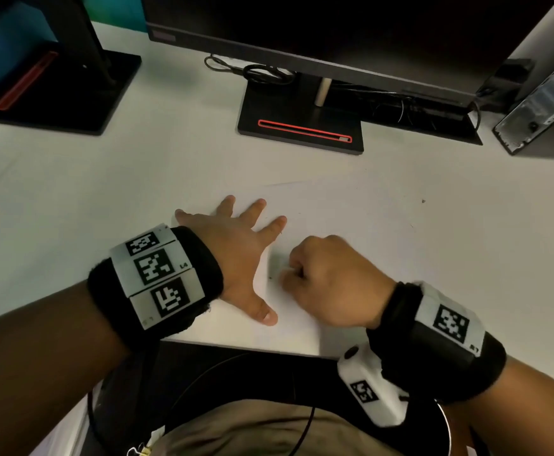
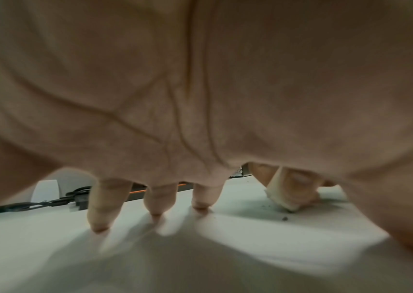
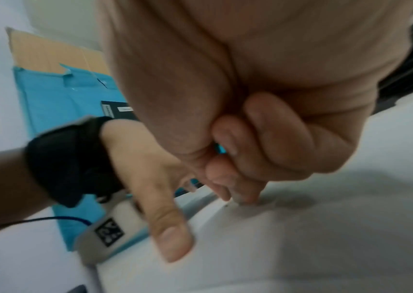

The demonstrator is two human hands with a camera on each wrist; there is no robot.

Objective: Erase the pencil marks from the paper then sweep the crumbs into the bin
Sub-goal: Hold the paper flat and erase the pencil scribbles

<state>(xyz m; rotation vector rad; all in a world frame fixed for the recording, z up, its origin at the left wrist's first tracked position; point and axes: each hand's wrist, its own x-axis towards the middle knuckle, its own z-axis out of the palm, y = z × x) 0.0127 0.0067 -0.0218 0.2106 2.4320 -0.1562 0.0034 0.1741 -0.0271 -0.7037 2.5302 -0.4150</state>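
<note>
A white sheet of paper (image 1: 351, 212) lies on the white desk (image 1: 104, 192) near its front edge. My left hand (image 1: 236, 248) lies flat with fingers spread, pressing down the sheet's left part. Just to its right, my right hand (image 1: 305, 274) is curled into a fist and pinches a white eraser (image 2: 279, 196), whose lower end touches the paper. Dark crumbs (image 2: 284, 218) lie beside the eraser tip, and a speck (image 1: 270, 277) shows between my hands. In the right wrist view the curled fingers (image 3: 240, 178) hide most of the eraser.
A monitor stand (image 1: 301, 126) with a red slot sits behind the paper, cables (image 1: 262, 72) coiled at its back. A second stand (image 1: 62, 90) is at the far left. A blue and cardboard box (image 3: 62, 95) shows left of the desk. Another speck (image 1: 423, 201) lies further right.
</note>
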